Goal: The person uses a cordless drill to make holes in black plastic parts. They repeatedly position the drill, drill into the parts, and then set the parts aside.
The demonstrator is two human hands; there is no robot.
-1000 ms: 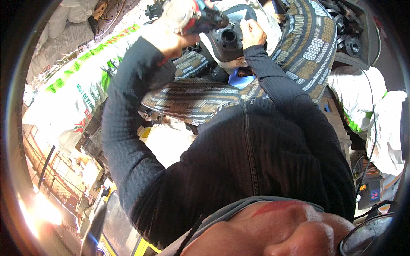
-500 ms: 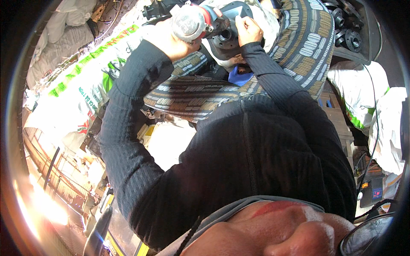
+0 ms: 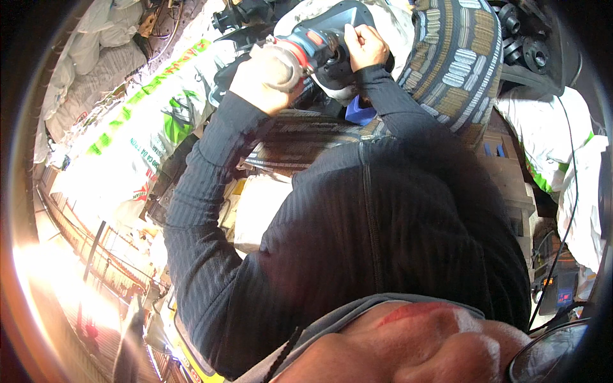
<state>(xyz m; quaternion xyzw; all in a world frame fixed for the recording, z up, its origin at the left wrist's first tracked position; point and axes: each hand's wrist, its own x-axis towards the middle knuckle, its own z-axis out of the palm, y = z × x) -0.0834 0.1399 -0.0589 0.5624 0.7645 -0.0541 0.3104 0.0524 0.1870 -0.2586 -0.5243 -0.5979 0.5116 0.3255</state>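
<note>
My left hand [image 3: 258, 82] is wrapped round a hand-held power tool [image 3: 308, 46], grey with a red band and a rounded silvery end. Its front end reaches over a dark flanged part [image 3: 348, 16] and covers much of it; whether the two touch, I cannot tell. Pressed close to that part's right side is my right hand [image 3: 369, 50], its fingers curled together. What they grip, if anything, is hidden. Beneath the part lies white cloth or sacking [image 3: 396, 32], over a patterned cushion-like fabric [image 3: 463, 60] near my lap.
A dark bin [image 3: 554, 73] at the far right holds several black flanged parts [image 3: 537, 59]. White sacks with green print [image 3: 140, 127] lie to the left, and more white sacks [image 3: 539, 121] to the right. A black cable [image 3: 570, 172] hangs on the right. A blue object [image 3: 361, 113] shows below the part.
My left hand has shifted slightly right and down with the power tool, which now hides the opening seen in the flanged part. The right hand has stayed nearly in place.
</note>
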